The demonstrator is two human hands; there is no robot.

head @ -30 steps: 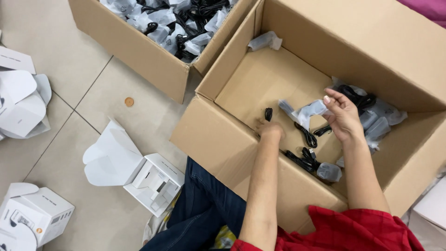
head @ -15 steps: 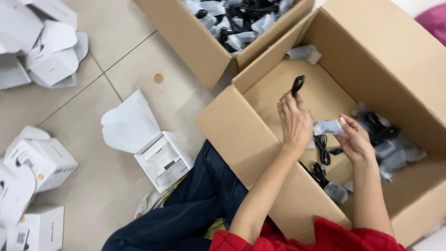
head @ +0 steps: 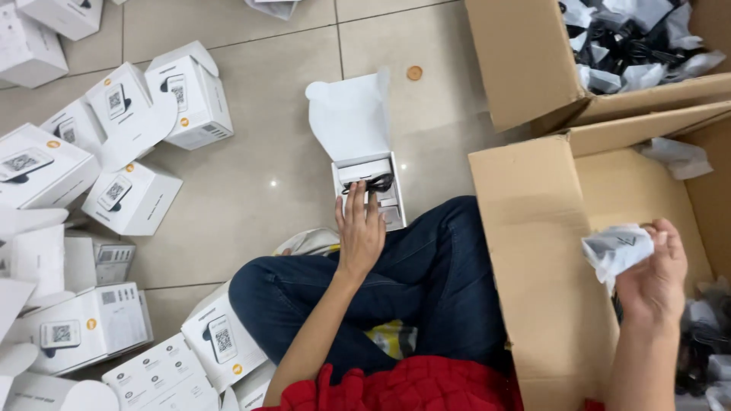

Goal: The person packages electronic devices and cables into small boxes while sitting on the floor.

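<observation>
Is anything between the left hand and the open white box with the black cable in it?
Nothing visible. The left hand has its fingertips at the near edge of the open box, right by the black cable; the lid flap stands open on the far side.

The person wears a red top [head: 411, 388] with a soft, textured weave and dark blue jeans [head: 426, 281]. Both forearms are bare, with no sleeve, and neither the left hand [head: 360, 232] nor the right hand [head: 655, 278] wears a glove.

White open box [head: 367, 171], black cable [head: 371, 183]; brown cartons [head: 533, 251]; grey tiled floor [head: 259, 175]; blue jeans [head: 411, 274]
</observation>
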